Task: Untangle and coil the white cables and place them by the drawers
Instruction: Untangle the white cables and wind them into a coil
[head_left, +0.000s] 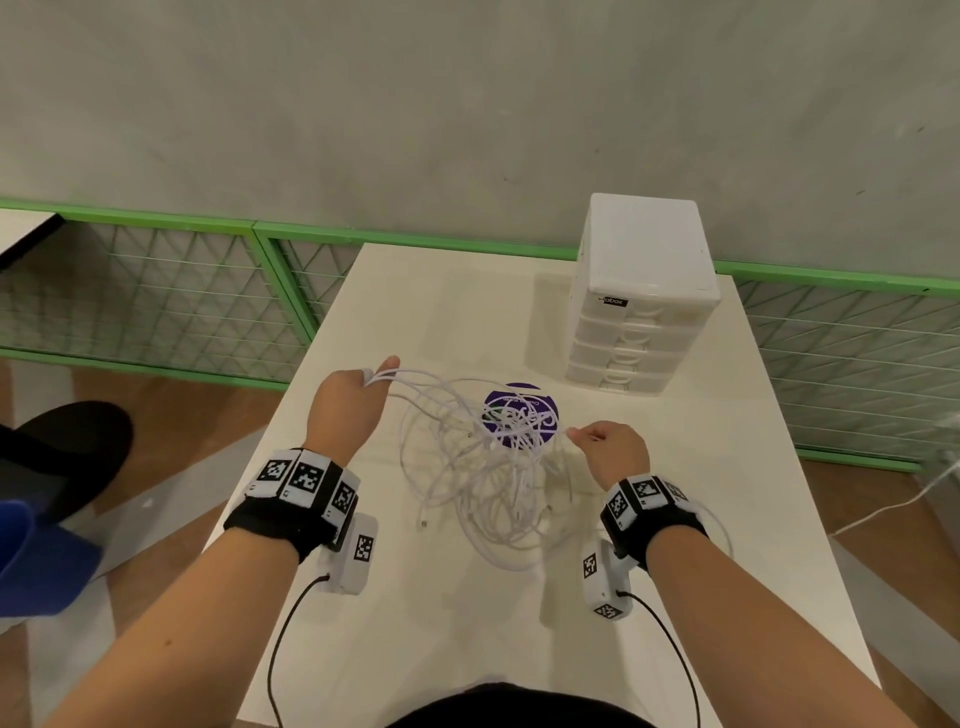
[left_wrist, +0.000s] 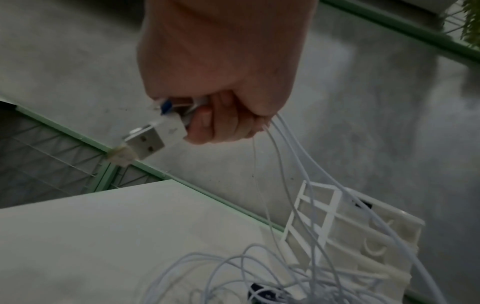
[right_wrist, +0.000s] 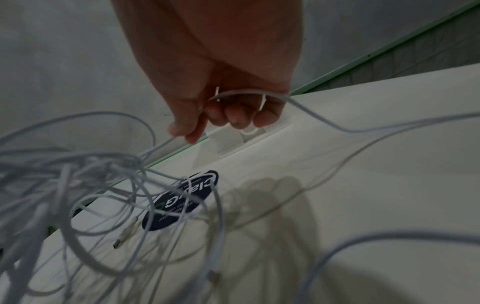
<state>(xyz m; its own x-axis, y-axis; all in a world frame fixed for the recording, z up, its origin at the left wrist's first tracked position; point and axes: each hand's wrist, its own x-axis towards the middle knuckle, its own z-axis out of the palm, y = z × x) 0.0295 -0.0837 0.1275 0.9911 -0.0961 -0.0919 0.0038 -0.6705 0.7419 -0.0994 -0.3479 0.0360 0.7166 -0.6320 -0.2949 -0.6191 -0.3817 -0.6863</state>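
Observation:
A tangle of thin white cables hangs in loops over the middle of the white table. My left hand is raised at the tangle's left and grips several cable ends; in the left wrist view its curled fingers hold white USB plugs, with strands trailing down. At the tangle's right my right hand pinches one strand; the right wrist view shows that cable looped across its curled fingers. The white drawers stand at the table's far right.
A round purple sticker lies on the table under the cables, also showing as the dark sticker in the right wrist view. Green-framed mesh panels run along the grey wall behind. A black and blue object sits left of the table.

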